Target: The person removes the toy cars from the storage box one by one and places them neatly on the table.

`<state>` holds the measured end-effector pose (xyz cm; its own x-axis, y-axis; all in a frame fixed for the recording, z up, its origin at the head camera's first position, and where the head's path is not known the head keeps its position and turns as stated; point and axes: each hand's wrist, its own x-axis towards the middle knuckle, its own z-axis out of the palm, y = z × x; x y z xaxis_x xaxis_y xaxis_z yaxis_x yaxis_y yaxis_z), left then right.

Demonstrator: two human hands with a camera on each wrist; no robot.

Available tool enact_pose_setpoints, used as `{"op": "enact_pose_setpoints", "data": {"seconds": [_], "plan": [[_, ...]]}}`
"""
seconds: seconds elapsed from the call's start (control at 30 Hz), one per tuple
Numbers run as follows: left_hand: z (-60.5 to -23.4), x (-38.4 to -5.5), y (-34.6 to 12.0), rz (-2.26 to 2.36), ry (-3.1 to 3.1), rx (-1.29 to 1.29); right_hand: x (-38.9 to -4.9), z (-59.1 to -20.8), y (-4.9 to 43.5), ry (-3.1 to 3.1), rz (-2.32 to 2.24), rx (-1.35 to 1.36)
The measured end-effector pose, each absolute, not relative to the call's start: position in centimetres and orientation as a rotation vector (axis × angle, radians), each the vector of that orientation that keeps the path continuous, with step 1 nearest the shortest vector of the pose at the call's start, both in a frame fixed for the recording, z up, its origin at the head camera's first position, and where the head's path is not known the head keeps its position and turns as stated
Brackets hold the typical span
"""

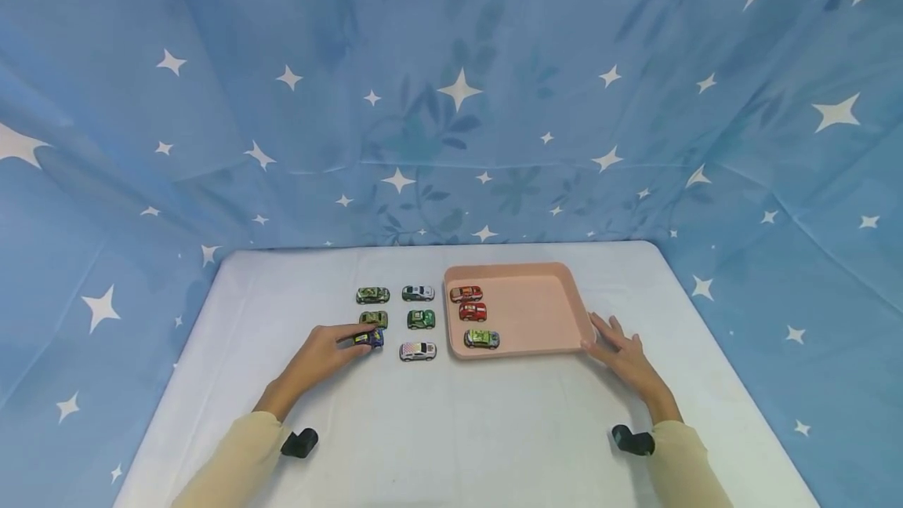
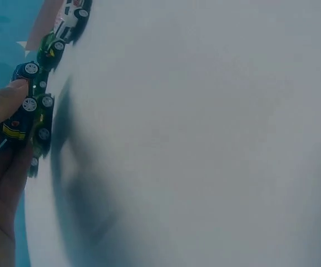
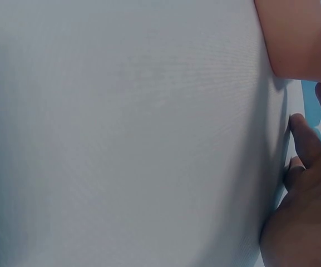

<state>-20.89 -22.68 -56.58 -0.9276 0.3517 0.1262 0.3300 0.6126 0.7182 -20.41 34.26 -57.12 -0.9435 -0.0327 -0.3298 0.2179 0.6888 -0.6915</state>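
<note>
My left hand [image 1: 319, 357] pinches a blue toy car [image 1: 372, 338] between thumb and fingers, at the left of the table. In the left wrist view the blue car's wheels face the camera. Just beyond it lies an olive-green toy car [image 1: 374, 319]. A green camouflage car [image 1: 372, 295], a white-and-green car [image 1: 418, 293], a green car [image 1: 421, 320] and a white patterned car [image 1: 418, 351] stand nearby. My right hand [image 1: 628, 359] touches the near right corner of a peach tray [image 1: 536, 350], its fingers spread and relaxed.
Inside the tray's left part are an orange-red car [image 1: 466, 294], a red car [image 1: 473, 311] and a lime-green car [image 1: 482, 339]. A white cloth covers the table [image 1: 451, 429]. A blue star-patterned curtain [image 1: 451, 139] rises behind its far edge.
</note>
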Motion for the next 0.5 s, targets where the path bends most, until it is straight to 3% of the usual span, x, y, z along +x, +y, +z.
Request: {"op": "enact_pose_setpoints", "data": {"seconds": [0.5], "plan": [[-58.4,-19.4,-22.7,1.246,2.751,0.545,-20.3,-57.6,34.5,2.61,-1.129,0.13]]}}
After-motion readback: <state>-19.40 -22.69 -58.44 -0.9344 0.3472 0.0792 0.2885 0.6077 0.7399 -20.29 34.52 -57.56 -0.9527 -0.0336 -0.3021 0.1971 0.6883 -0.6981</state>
